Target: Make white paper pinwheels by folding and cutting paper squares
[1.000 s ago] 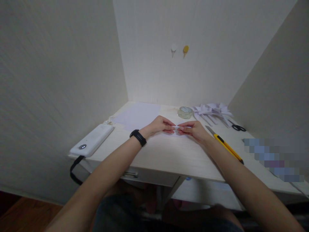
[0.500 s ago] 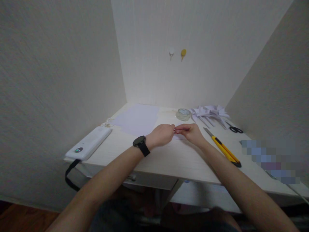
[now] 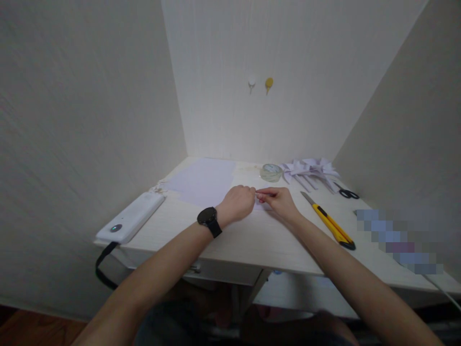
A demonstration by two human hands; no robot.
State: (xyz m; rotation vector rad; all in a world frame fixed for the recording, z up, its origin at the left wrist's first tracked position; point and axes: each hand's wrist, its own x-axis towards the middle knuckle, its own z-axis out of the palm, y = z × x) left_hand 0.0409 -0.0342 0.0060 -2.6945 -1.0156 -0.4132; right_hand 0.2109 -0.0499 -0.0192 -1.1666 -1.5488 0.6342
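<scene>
My left hand [image 3: 238, 202], with a black watch [image 3: 207, 216] on its wrist, is closed over the middle of the desk. Its fingertips are mostly turned out of sight and meet those of my right hand [image 3: 281, 200]. The right thumb and forefinger are pinched together. A small piece of white paper [image 3: 264, 206] shows below the fingers of both hands, at their pinch; its full shape is hidden. Just left of my left hand lie white paper sheets [image 3: 205, 180]. To the right of my right hand rests a yellow utility knife [image 3: 329, 222] with its blade out.
Behind the hands stands a roll of clear tape [image 3: 271, 173]. Folded white paper strips [image 3: 311, 170] are piled beside it, with black scissors [image 3: 348, 193] nearby. A white power bank-like device [image 3: 133, 218] with a black strap lies at the left edge. Walls enclose the desk [image 3: 248, 245].
The view has shifted slightly. Both hands stay together over the small paper, and the right fingers have opened out a little from the left, showing more paper beneath. Other things lie unmoved.
</scene>
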